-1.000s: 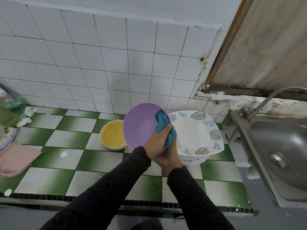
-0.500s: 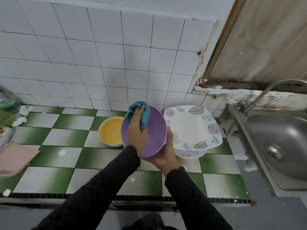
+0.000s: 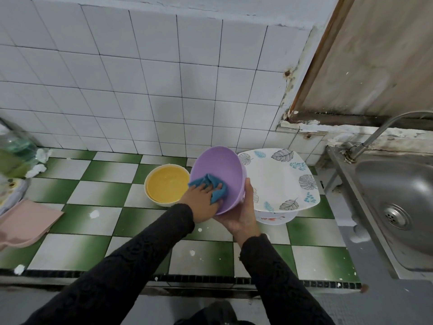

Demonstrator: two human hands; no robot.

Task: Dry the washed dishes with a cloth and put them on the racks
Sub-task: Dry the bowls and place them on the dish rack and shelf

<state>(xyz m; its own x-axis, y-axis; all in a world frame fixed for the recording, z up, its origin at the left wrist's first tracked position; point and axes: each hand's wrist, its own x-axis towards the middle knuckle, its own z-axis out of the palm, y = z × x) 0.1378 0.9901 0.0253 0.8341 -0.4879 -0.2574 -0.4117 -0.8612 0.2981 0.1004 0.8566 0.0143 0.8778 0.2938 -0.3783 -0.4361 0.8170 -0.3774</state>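
M: Tiled worktop (image 3: 77, 221), green and white checks, white wall tiles behind, sink (image 3: 398, 207) at right. Where's the piece being dried?

J: Purple bowl (image 3: 220, 165). It's held up off the worktop, mouth tipped toward the person, between the yellow bowl (image 3: 167, 184) and the leaf plate (image 3: 278, 181).

M: Hands?

J: Right hand (image 3: 243, 214) cups it from below, thumb hooked over the near rim. Its fingers are hidden behind the bowl, can't tell how they lie. Left hand (image 3: 199, 202) is inside, fingers close together and lightly curled over a bunched blue cloth (image 3: 219, 194), pressing it on the inner wall.

M: Stage?

J: Looks like the inside wipe. No rack in view, so put-away isn't started.

M: Risks?

J: Three.
1. The grip is one-handed on smooth plastic, probably wet. The left hand's push works against that thumb hold, so a hard wipe could pop the bowl loose onto the tiles.
2. The plate sits on a small white bowl (image 3: 274, 218) and overhangs it. The purple rim is just beside the plate's edge, so a swing right could tip the stack.
3. The left wrist hangs close over the yellow bowl's rim. Pulling back low could knock it.

M: Mitigation?

J: Lighter pressure. Hold the bowl nearer the body, away from the plate.
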